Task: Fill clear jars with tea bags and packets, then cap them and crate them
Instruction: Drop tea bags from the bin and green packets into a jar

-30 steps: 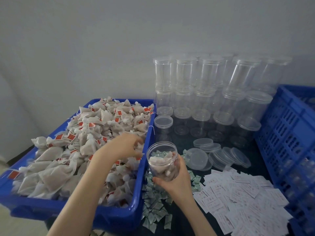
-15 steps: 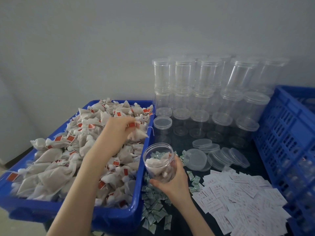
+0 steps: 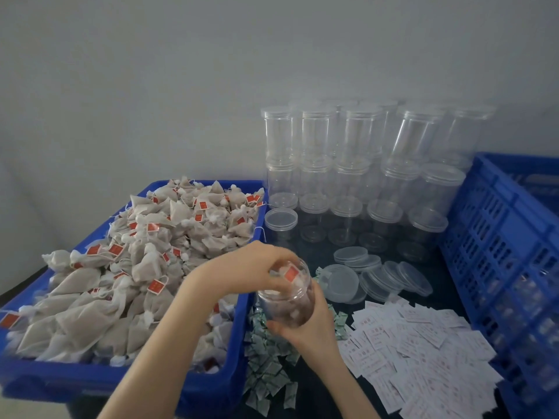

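Blue bin [image 3: 90,385] of tea bags [image 3: 169,237] fills the table's left edge. Stacked empty clear jars [image 3: 357,164] crowd the back, loose lids [image 3: 381,276] in front of them. Blue slotted crate [image 3: 496,252] along the right edge. Green packets [image 3: 266,373] and white packets [image 3: 423,352] scattered at the near edge. Right hand [image 3: 314,331] grips the open jar [image 3: 287,300] from below, tilted, above the green packets. Left hand [image 3: 254,267] curled over the jar mouth, fingers pinching a red-tagged tea bag [image 3: 292,275] at the opening.
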